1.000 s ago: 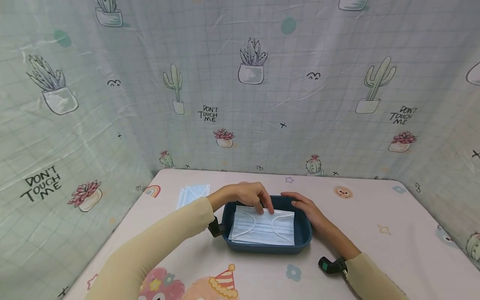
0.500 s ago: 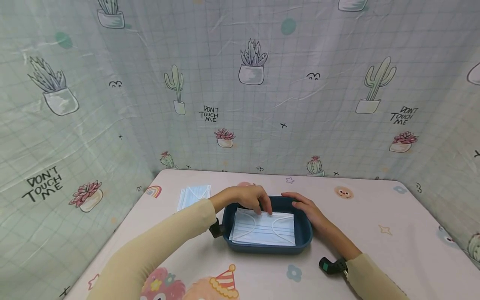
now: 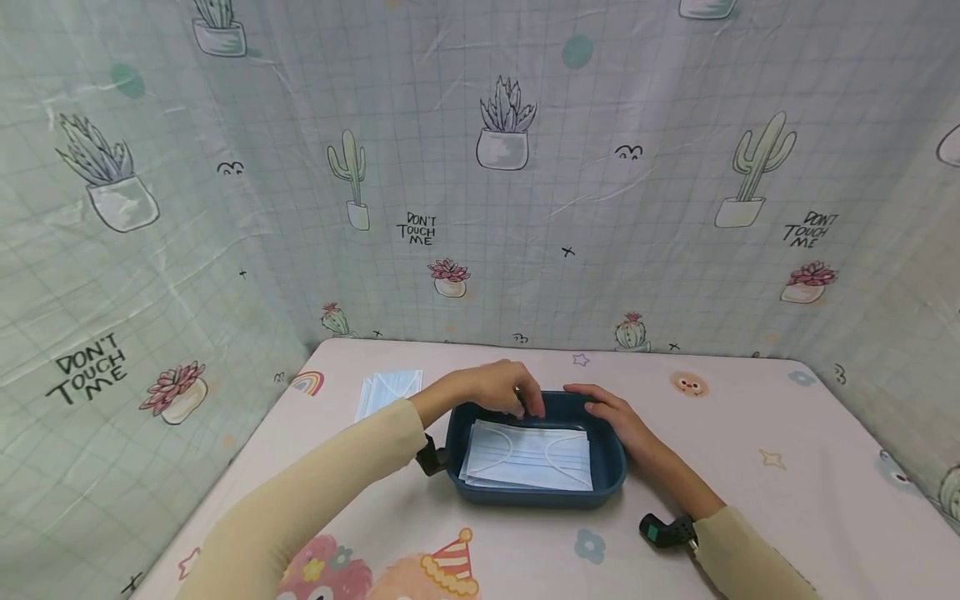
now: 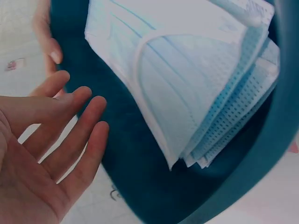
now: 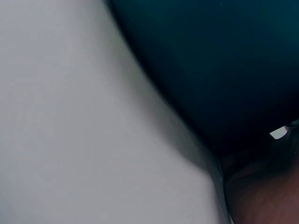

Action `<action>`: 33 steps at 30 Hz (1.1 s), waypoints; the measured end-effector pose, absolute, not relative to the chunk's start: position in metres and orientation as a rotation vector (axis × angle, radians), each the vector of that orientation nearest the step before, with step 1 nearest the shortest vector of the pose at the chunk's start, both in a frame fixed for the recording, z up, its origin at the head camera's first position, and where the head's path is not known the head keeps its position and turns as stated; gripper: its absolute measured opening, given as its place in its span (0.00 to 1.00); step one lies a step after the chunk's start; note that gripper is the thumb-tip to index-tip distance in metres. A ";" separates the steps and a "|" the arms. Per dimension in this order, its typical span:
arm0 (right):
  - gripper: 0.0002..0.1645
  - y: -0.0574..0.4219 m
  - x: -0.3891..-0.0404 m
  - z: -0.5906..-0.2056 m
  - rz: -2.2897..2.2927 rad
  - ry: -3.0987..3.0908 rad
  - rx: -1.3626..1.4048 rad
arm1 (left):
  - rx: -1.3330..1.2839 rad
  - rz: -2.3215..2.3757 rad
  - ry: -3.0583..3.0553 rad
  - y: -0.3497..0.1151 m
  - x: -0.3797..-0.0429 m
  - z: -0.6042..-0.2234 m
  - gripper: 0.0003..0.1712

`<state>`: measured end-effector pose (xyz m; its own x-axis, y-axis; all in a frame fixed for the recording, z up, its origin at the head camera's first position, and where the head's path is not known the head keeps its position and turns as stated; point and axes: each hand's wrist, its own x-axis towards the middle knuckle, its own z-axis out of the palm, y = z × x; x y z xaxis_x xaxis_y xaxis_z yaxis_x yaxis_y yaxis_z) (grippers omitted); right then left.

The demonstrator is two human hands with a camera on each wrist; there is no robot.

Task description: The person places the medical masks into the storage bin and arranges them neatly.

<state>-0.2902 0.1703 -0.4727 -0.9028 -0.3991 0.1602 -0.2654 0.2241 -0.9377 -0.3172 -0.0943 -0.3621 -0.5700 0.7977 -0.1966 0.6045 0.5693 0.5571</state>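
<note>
In the head view a dark blue plastic bin [image 3: 611, 475] stands on the table. Inside it lies a stack of pale blue face masks [image 3: 528, 454], white ear loops on top; the left wrist view shows several layered masks [image 4: 187, 84]. My left hand [image 3: 502, 387] hovers over the bin's back rim, just behind the masks. Its fingers [image 4: 88, 144] are spread and relaxed in the left wrist view, holding nothing. At the back right corner my right hand [image 3: 618, 417] grips the bin's rim. The right wrist view shows mostly the bin's dark outer wall [image 5: 210, 60].
More face masks [image 3: 393, 385] lie on the table, left of the bin, partly behind my left forearm. The table [image 3: 720, 467] has a pale pink printed cover. A curtain printed with cacti [image 3: 555, 250] hangs behind and at both sides.
My left fingers have come off the masks' back edge and drawn back to the bin's rear rim. The top mask has settled flatter in the bin. My right hand has stayed put.
</note>
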 end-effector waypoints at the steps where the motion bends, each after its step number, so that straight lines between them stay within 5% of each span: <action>1: 0.27 0.171 -0.290 -0.473 -1.776 2.362 -0.639 | 1.125 0.621 2.391 -0.095 -0.316 -0.360 0.15; 14: 0.27 0.171 -0.289 -0.470 -1.766 2.366 -0.631 | 0.801 1.194 2.573 -0.141 -0.304 -0.346 0.12; 33: 0.26 0.170 -0.289 -0.470 -1.766 2.370 -0.639 | 0.183 1.804 2.649 -0.238 -0.285 -0.391 0.17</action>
